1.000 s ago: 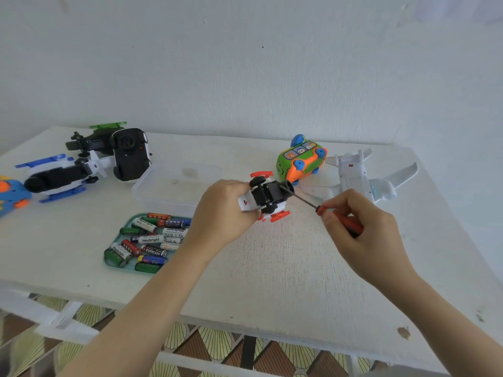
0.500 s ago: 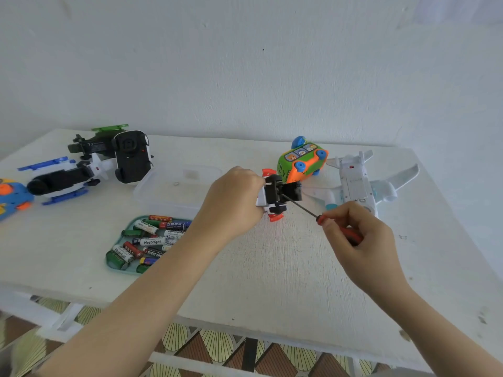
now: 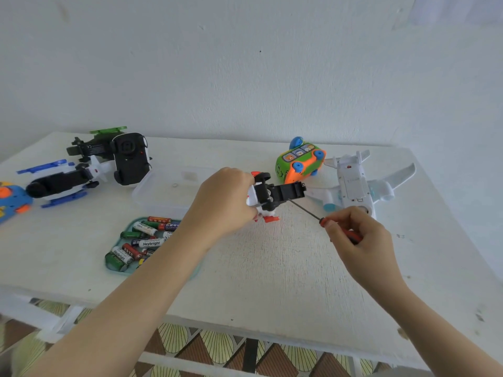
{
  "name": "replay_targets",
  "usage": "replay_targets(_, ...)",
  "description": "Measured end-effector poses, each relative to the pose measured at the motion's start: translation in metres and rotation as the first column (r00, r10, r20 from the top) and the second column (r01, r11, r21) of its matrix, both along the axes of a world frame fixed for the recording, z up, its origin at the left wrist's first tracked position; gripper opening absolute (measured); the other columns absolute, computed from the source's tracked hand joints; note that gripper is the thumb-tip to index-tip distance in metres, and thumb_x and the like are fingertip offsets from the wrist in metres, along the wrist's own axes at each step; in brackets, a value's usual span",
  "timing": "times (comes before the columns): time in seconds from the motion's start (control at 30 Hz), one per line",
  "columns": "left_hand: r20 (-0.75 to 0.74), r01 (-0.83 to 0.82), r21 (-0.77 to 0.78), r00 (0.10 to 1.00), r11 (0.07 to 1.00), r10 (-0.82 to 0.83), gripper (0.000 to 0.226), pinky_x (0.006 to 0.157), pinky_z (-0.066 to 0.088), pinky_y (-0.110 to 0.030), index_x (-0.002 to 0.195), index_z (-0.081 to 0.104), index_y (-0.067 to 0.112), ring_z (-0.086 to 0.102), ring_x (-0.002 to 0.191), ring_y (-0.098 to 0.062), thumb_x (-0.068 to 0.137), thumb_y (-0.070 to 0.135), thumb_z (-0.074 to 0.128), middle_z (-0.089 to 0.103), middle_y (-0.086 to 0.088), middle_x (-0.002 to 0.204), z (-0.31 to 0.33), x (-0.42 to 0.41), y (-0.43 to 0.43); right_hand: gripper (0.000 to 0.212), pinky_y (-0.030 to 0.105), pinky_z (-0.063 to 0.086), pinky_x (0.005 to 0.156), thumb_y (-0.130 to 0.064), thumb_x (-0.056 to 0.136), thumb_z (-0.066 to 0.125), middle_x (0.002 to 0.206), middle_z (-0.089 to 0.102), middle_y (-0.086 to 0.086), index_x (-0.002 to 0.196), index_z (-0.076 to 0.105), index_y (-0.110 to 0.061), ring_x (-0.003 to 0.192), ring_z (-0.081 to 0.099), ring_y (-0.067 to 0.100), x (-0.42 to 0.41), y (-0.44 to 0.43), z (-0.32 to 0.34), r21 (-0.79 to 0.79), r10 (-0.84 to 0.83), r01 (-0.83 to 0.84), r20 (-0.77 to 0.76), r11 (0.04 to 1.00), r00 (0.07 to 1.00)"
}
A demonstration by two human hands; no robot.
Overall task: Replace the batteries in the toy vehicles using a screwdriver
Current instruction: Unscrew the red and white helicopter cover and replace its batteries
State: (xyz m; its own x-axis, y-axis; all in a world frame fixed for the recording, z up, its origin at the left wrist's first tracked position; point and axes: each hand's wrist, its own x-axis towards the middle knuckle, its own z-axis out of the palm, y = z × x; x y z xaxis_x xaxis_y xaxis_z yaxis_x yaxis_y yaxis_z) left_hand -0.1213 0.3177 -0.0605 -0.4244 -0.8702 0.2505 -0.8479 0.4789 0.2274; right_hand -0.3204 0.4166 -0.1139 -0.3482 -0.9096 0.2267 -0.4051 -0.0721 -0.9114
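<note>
Centrally, between both sets of fingers: small toy vehicle (image 3: 268, 197), white body, black underside, red trim. Gripped by left hand (image 3: 223, 202), fingers curled round the white body and mostly hidden behind the back of the hand; black underside turned toward the right fingers (image 3: 351, 216).

Screwdriver (image 3: 304, 210): red handle pinched by right hand (image 3: 359, 240) between thumb and curled fingers; thin dark shaft slanting up and leftward, tip at the lower edge of the black underside.

Just beyond the right fingers: white toy aeroplane (image 3: 353, 180), lying on the worktop (image 3: 272, 268). Beyond the held toy: green and orange toy bus (image 3: 299, 161), tipped so that orange underside and blue wheels show.

Nearer than the left fingers, partly under the left forearm: teal tray (image 3: 115, 268) holding loose batteries (image 3: 144, 235), several marked Heybright. Just left of the left fingers: clear plastic box (image 3: 163, 191).

Well left of the left fingers: black and white toy car (image 3: 130, 159), underside up; green-rotor helicopter (image 3: 92, 148) behind it; blue-rotor helicopter (image 3: 60, 180) beside it; blue and orange toy (image 3: 11, 200), cut by the frame edge.
</note>
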Motion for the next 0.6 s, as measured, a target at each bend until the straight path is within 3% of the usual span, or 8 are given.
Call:
replay_targets(0.1, -0.049, -0.021, 0.047, 0.999, 0.999, 0.023, 0.022, 0.048, 0.024, -0.022, 0.077, 0.051, 0.018, 0.044, 0.063, -0.013, 0.076, 0.022, 0.073, 0.044, 0.009, 0.065, -0.001, 0.006, 0.001, 0.013, 0.015, 0.037, 0.046, -0.01, 0.089, 0.063, 0.064, 0.064, 0.005, 0.079, 0.066, -0.019, 0.045, 0.048, 0.013, -0.002, -0.004, -0.002, 0.006, -0.004, 0.004, -0.002, 1.0, 1.0)
replay_targets(0.17, -0.084, -0.031, 0.076, 0.996, 0.997, 0.037, 0.024, 0.048, 0.024, -0.02, 0.081, 0.05, 0.021, 0.044, 0.061, -0.01, 0.076, 0.021, 0.074, 0.044, 0.012, 0.065, -0.001, 0.009, 0.002, 0.013, 0.015, 0.042, 0.05, -0.012, 0.091, 0.061, 0.067, 0.067, -0.002, 0.083, 0.067, -0.02, 0.048, 0.054, 0.004, -0.003, -0.007, -0.003, 0.015, -0.005, 0.005, 0.003, 1.0, 1.0)
replay_targets(0.3, -0.185, -0.058, 0.123, 0.98, 0.991, 0.08, 0.026, 0.049, 0.028, -0.021, 0.08, 0.055, 0.021, 0.05, 0.061, -0.013, 0.069, 0.018, 0.079, 0.055, 0.007, 0.069, -0.001, 0.015, 0.002, 0.016, 0.031, 0.045, 0.053, -0.017, 0.095, 0.054, 0.071, 0.069, -0.008, 0.086, 0.066, -0.024, 0.047, 0.047, 0.007, -0.006, -0.014, -0.007, 0.028, -0.033, 0.032, 0.015, 0.999, 0.999)
replay_targets(0.4, -0.271, -0.074, 0.19, 0.955, 0.979, 0.125, 0.027, 0.05, 0.032, -0.021, 0.081, 0.064, 0.021, 0.052, 0.061, -0.007, 0.061, 0.016, 0.083, 0.06, 0.009, 0.071, -0.002, 0.021, 0.002, 0.021, 0.023, 0.046, 0.052, -0.016, 0.097, 0.05, 0.072, 0.07, -0.011, 0.087, 0.066, -0.024, 0.047, 0.049, 0.005, -0.009, -0.018, -0.009, 0.046, -0.051, 0.049, 0.056, 0.998, 0.997)
replay_targets(0.6, -0.325, -0.06, 0.272, 0.934, 0.96, 0.15, 0.036, 0.051, 0.032, -0.007, 0.095, 0.072, 0.017, 0.053, 0.066, 0.007, 0.062, 0.018, 0.086, 0.058, 0.019, 0.075, -0.002, 0.026, 0.003, 0.024, 0.025, 0.04, 0.053, -0.015, 0.099, 0.045, 0.073, 0.069, -0.003, 0.09, 0.066, -0.021, 0.051, 0.048, 0.013, -0.013, -0.022, -0.011, 0.105, -0.088, 0.074, 0.129, 0.992, 0.988)
